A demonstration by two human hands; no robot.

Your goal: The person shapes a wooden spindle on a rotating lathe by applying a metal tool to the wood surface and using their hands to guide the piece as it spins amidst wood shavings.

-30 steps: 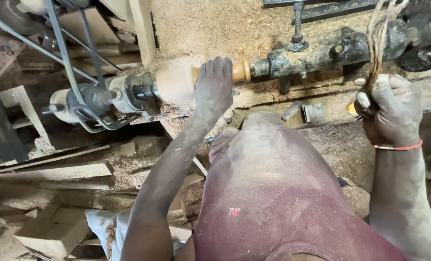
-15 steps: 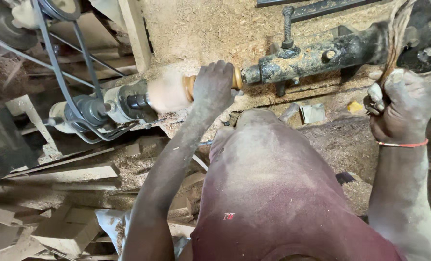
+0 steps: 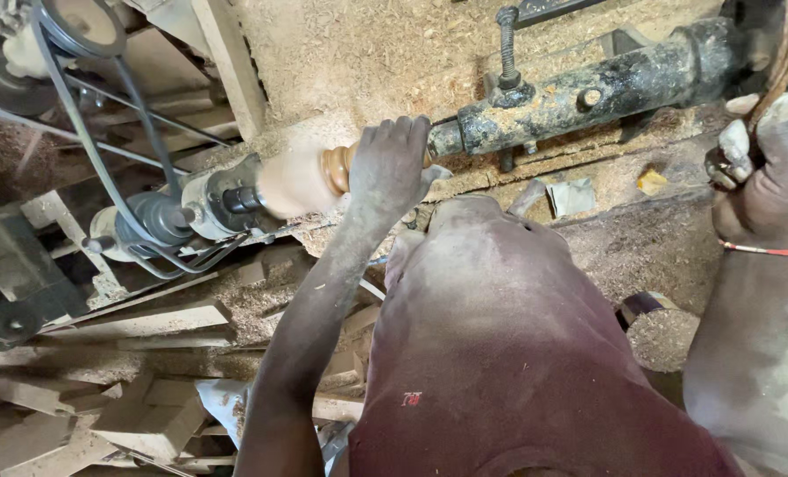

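My left hand (image 3: 392, 170) is now wrapping further over the spindle (image 3: 310, 181), which earlier showed bare past my fingers; I am judging it a feel of the turned wood. The spindle is sitting between the headstock (image 3: 213, 199) and the tailstock (image 3: 588, 93), mid-bed. My right hand (image 3: 769, 177) is still gripping a rope (image 3: 787, 49) at the far right edge. Sawdust (image 3: 367, 62) is coating the lathe bed. Offcuts (image 3: 138, 322) are lying on the floor; belts (image 3: 94, 150) are running at left.

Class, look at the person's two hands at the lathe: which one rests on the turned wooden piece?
The left hand: it lies over the wooden piece mounted on the lathe. The right hand is off to the side, gripping a rope instead.
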